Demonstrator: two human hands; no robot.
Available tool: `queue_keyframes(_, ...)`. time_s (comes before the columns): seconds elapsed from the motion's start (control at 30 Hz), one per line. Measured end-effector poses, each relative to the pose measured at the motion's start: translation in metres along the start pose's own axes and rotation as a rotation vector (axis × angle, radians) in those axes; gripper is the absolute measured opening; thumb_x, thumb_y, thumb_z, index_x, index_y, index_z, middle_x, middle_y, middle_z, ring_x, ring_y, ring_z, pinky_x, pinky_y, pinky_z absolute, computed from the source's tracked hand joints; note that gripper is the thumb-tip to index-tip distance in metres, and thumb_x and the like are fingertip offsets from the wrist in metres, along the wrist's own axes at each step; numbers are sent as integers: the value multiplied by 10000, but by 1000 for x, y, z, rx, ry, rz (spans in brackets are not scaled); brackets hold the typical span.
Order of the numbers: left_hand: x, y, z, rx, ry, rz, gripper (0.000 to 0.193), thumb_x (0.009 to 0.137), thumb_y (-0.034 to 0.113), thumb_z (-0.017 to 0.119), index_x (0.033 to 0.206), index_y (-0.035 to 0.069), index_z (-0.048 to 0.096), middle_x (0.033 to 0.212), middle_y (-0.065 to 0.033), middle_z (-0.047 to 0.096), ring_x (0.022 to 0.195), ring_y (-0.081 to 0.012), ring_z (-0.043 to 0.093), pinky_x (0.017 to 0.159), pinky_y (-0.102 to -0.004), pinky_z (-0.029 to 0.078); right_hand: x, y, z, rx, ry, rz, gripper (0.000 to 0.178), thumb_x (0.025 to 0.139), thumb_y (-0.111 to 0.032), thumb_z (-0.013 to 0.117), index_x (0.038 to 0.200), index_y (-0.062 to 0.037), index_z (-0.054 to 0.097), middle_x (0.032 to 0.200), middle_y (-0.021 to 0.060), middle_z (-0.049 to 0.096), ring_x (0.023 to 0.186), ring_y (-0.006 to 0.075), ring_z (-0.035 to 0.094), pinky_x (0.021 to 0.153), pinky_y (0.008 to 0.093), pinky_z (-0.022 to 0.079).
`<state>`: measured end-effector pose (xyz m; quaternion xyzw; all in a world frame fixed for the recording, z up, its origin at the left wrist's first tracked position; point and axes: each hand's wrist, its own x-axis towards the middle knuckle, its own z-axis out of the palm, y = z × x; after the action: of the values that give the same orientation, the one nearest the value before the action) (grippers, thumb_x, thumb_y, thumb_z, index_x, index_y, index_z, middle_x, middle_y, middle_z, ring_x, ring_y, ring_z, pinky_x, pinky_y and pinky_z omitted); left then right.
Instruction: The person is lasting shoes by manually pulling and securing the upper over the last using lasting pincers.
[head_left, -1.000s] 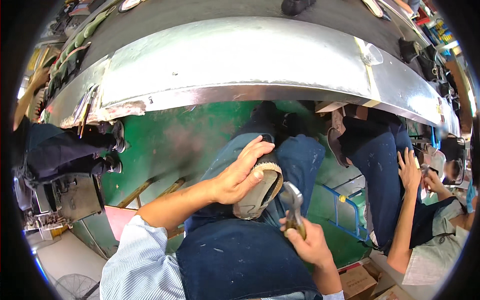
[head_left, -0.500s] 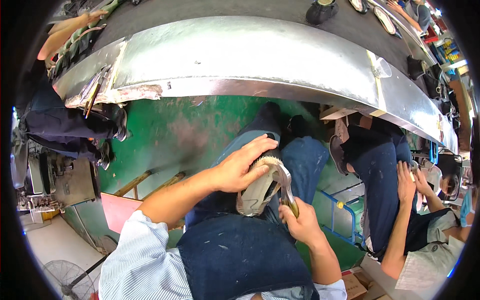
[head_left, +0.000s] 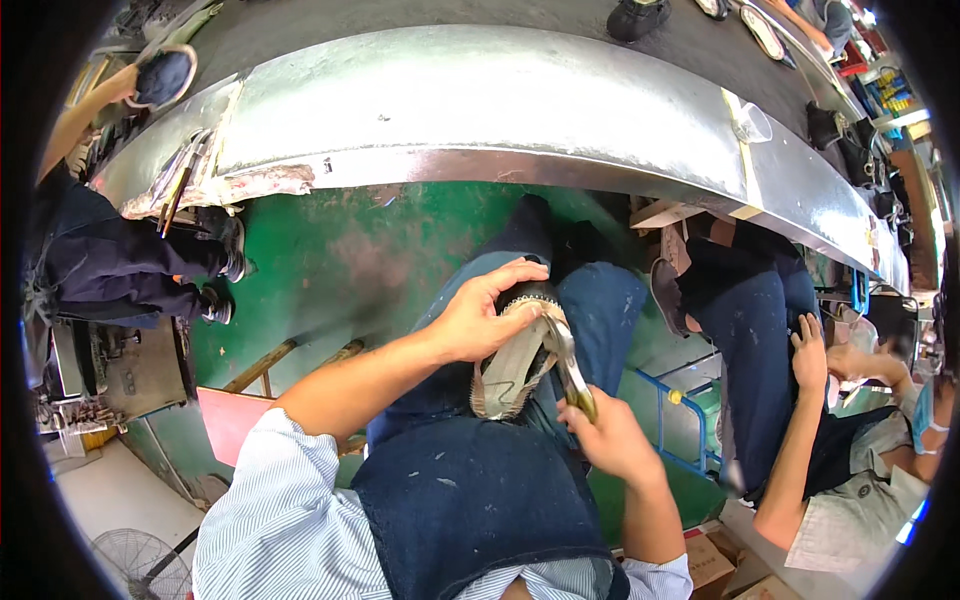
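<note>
On my lap rests a shoe (head_left: 518, 362), sole side up, with a pale insole and a dark upper whose edge is pleated round the toe. My left hand (head_left: 478, 318) grips it at the toe, thumb over the pleated edge, fingers round the far side. In my right hand (head_left: 615, 437) is a pair of pincers (head_left: 571, 366), held by yellowish handles. The metal head of the pincers is at the shoe's right edge beside my left thumb; whether the jaws bite on material cannot be made out.
Ahead runs a metal-edged workbench (head_left: 450, 95) with a dark top, carrying a black shoe (head_left: 637, 18) and a clear cup (head_left: 752, 124). Brushes (head_left: 184, 180) hang at its left. A co-worker sits close on my right. A pink board (head_left: 232, 424) and a fan (head_left: 138, 560) stand left.
The pincers' head has tilted and shifted slightly up along the shoe's edge. My left hand keeps its hold. At far left, a co-worker's hand now holds up a dark shoe.
</note>
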<state>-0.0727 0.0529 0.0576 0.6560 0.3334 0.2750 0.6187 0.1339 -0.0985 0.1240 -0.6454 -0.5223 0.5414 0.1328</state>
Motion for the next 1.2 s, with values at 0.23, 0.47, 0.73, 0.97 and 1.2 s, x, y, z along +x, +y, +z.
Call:
queue_keyframes(0.23, 8, 1, -6, -36, -59, -22, 495, 899, 79, 658, 1374, 45, 520, 1426, -120, 505, 1367, -211, 407, 1100, -356, 350, -2, -23, 14, 478, 483, -274, 246, 963, -152, 543, 1118, 39, 563, 878, 140, 666, 799, 201, 644, 709, 348, 518)
queue_keyframes(0.47, 12, -1, -14, -89, -214, -12, 639, 863, 116, 683, 1439, 32, 420, 1470, -182, 435, 1409, -278, 361, 1156, -368, 284, 26, -18, 19, 100, 639, -381, 243, 975, -204, 543, 1020, 32, 582, 791, 191, 629, 746, 346, 642, 710, 406, 505)
queue_keyframes(0.73, -67, -2, 17, 185, 119, -216, 492, 962, 225, 499, 1369, -50, 468, 1126, -278, 650, 1065, -369, 657, 913, -387, 507, 47, 42, 56, 325, 682, -242, 467, 889, -332, 725, 1129, 6, 511, 912, 50, 621, 646, 96, 559, 574, 244, 481)
queue_keyframes(0.97, -37, -26, 18, -89, -148, -211, 545, 839, 20, 462, 1382, -14, 485, 1150, -205, 665, 1084, -233, 637, 944, -340, 485, 59, 32, 63, 674, 441, 126, 462, 876, -299, 727, 1113, 55, 549, 989, 120, 674, 924, 228, 652, 842, 346, 516)
queue_keyframes(1.2, -17, -17, 8, -518, -499, -571, 881, 694, -161, 430, 1538, 49, 286, 1418, -53, 495, 1264, -121, 465, 1078, -269, 346, 57, 70, 43, 607, 375, -61, 422, 733, -16, 597, 1147, 49, 548, 989, 95, 661, 836, 171, 625, 784, 298, 517)
